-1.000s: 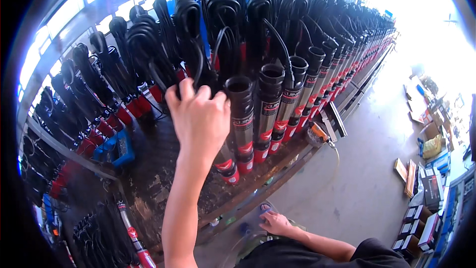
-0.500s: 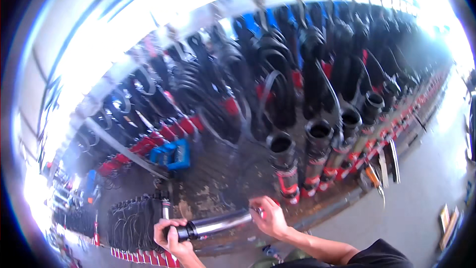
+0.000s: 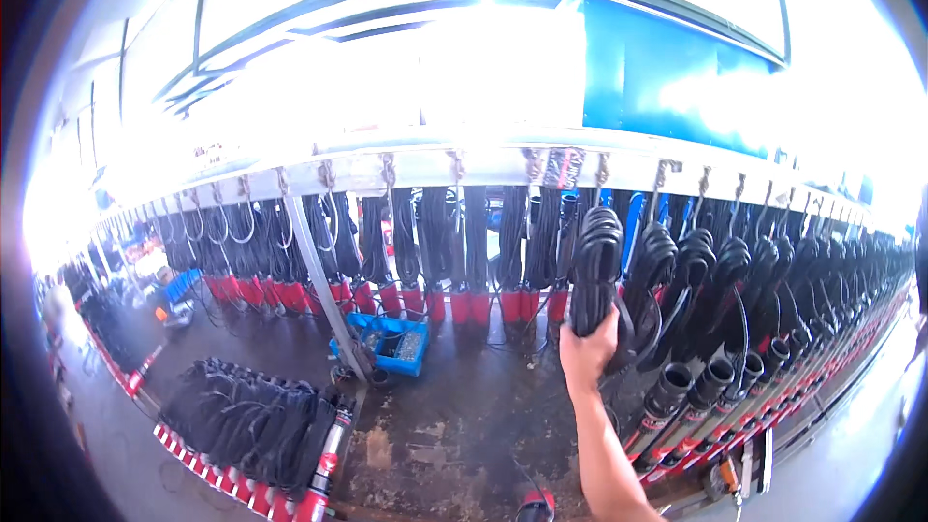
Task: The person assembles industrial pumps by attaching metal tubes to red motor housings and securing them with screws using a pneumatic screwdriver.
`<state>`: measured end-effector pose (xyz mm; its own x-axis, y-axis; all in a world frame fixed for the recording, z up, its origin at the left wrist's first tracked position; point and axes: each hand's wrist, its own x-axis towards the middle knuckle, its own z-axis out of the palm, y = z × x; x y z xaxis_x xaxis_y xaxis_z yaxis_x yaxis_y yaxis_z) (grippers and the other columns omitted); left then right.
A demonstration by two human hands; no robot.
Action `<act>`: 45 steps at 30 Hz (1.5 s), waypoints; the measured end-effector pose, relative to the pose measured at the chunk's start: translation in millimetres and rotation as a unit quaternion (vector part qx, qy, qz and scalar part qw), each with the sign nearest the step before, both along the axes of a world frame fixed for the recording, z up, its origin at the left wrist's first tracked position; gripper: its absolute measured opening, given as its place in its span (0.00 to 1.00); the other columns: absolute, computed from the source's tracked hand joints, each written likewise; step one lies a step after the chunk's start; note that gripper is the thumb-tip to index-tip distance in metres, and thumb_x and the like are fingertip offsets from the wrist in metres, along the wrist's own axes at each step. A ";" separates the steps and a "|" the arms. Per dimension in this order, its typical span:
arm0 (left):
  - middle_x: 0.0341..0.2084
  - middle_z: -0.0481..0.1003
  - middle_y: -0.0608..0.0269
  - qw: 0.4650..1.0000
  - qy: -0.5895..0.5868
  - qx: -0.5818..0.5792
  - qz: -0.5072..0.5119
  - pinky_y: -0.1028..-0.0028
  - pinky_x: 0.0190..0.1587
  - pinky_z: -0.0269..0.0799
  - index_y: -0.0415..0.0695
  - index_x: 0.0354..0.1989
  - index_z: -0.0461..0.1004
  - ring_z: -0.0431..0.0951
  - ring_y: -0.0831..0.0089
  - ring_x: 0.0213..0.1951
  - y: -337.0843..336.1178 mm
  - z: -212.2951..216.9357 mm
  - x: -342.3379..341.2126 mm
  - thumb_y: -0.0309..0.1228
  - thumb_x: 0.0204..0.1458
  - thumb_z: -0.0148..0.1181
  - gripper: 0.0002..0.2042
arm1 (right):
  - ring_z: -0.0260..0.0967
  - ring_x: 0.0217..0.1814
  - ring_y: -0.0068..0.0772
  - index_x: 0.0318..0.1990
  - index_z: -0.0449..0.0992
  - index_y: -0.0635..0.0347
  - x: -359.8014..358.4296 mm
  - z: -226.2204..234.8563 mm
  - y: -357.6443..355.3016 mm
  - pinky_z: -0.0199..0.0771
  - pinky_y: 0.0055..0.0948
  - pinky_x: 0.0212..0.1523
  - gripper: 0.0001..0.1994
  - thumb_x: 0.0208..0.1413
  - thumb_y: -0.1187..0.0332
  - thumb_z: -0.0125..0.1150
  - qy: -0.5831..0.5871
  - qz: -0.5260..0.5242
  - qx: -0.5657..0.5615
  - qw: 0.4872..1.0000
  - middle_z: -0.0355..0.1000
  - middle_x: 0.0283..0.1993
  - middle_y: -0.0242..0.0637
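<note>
At lower left, noting cables [image 3: 251, 416] in a dense black row, with a red-and-silver pump [image 3: 332, 459] at the right end. Farther back, under the rail [image 3: 435, 174], seeing a line of red cylinders [image 3: 391, 300] with black cables above. Next, just beside the slanting strut [image 3: 329, 295], a blue tray [image 3: 398, 365] with small metal parts inside.

At the lower edge, only a red end [image 3: 539, 498] of some part, cut off by the frame. Cannot tell if belonging to the bright tube held low in both hands half a second ago.

Right of centre, the main change: now a right hand [image 3: 588, 358], judging by the slant of the forearm, raised away from that place and closed around the lower part of a black coil [image 3: 594, 266]. Left hand now out of view; cannot tell its state. Coil in front of the rail and above the bench [image 3: 435, 425]; cannot tell if free from the hook. By judgement, meaning a pass from handling the tube to handling the cable.

Farther right, apart from the hand, black-mouthed tubes [image 3: 675, 382] in a row along the edge, then, lower, an orange tool [image 3: 727, 476].
</note>
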<state>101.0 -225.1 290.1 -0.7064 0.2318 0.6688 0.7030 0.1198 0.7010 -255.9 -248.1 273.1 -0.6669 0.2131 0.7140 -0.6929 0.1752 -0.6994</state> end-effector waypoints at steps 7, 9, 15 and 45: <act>0.29 0.79 0.63 0.993 -0.024 0.039 -0.113 0.66 0.37 0.75 0.45 0.34 0.79 0.81 0.62 0.33 -31.4 -2.7 -27.3 0.28 0.42 0.70 0.10 | 0.75 0.35 0.43 0.49 0.70 0.72 45.6 45.1 44.1 0.74 0.36 0.42 0.26 0.37 0.72 0.66 -0.060 0.072 0.103 0.990 0.75 0.34 0.49; 0.29 0.80 0.63 0.988 -0.032 0.047 -0.143 0.67 0.37 0.75 0.44 0.34 0.79 0.82 0.63 0.33 -29.4 -4.0 -30.3 0.29 0.42 0.70 0.10 | 0.72 0.31 0.39 0.47 0.70 0.69 41.7 40.4 50.0 0.73 0.35 0.39 0.24 0.37 0.73 0.66 -0.023 0.040 0.122 0.991 0.74 0.31 0.45; 0.30 0.80 0.59 0.978 -0.060 0.098 -0.175 0.66 0.37 0.76 0.41 0.34 0.80 0.83 0.61 0.33 -24.6 -5.1 -47.8 0.27 0.46 0.67 0.07 | 0.73 0.32 0.37 0.46 0.70 0.67 45.3 59.4 43.8 0.74 0.35 0.40 0.22 0.40 0.75 0.67 -0.014 0.033 0.088 0.995 0.75 0.31 0.43; 0.21 0.77 0.52 0.926 0.066 0.272 0.254 0.64 0.30 0.71 0.35 0.33 0.73 0.79 0.59 0.22 4.8 -52.9 14.0 0.33 0.56 0.57 0.11 | 0.74 0.51 0.55 0.49 0.76 0.61 58.9 -196.4 -128.9 0.74 0.46 0.54 0.16 0.53 0.70 0.51 -0.051 0.329 0.456 0.825 0.76 0.49 0.50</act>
